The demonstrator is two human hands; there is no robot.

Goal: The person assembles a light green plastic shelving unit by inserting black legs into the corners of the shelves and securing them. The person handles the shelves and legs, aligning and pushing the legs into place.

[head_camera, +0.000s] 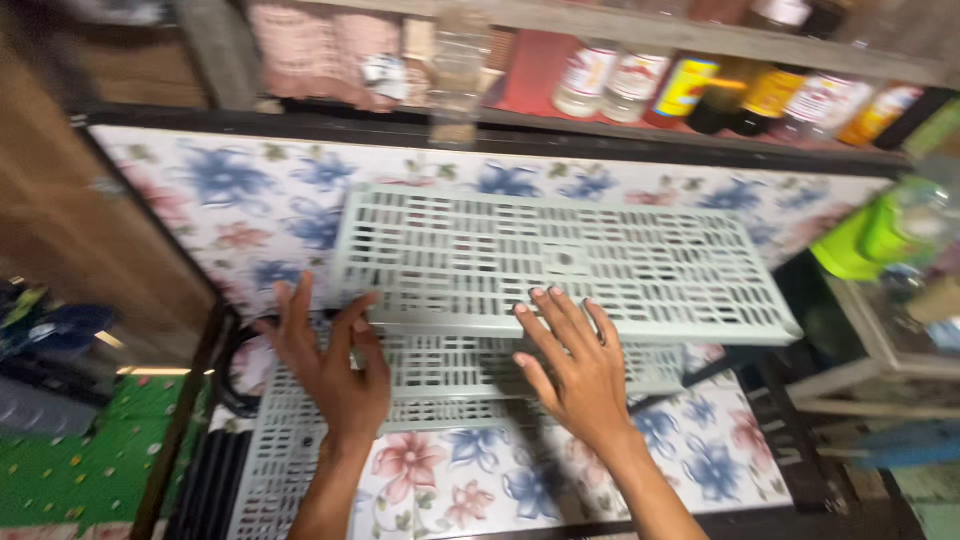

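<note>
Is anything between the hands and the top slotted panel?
Nothing visible: left hand and right hand both reach the near edge of the top grey slotted panel, with no object between.

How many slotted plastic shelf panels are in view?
3, possibly more hidden: the top panel under both hands' fingertips, a middle panel showing below its front edge between the left hand and right hand, and a bottom panel at lower left.
</note>
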